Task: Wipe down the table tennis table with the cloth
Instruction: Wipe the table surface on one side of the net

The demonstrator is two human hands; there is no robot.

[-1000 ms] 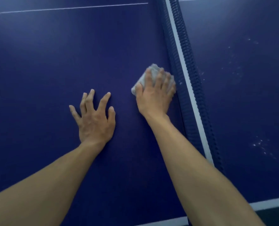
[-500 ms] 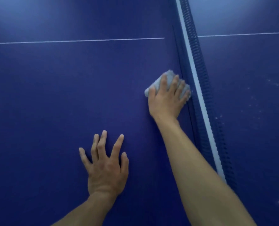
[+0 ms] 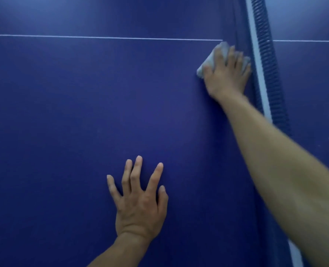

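Observation:
The dark blue table tennis table (image 3: pixel 82 112) fills the view. My right hand (image 3: pixel 227 76) presses a folded pale grey cloth (image 3: pixel 208 61) flat on the surface, close beside the net and just below the white centre line. Most of the cloth lies under my fingers; its left and top edges show. My left hand (image 3: pixel 138 201) rests flat on the table nearer to me, fingers spread, holding nothing.
The blue net (image 3: pixel 269 74) with its white top band runs from top to bottom at the right. A thin white centre line (image 3: pixel 102 37) crosses the table at the top. Beyond the net lies the other half of the table (image 3: pixel 313 83), with a few faint specks.
My right hand has slid the cloth away from me along the net, up to the white centre line. The left hand has stayed planted on the table while the view moved forward.

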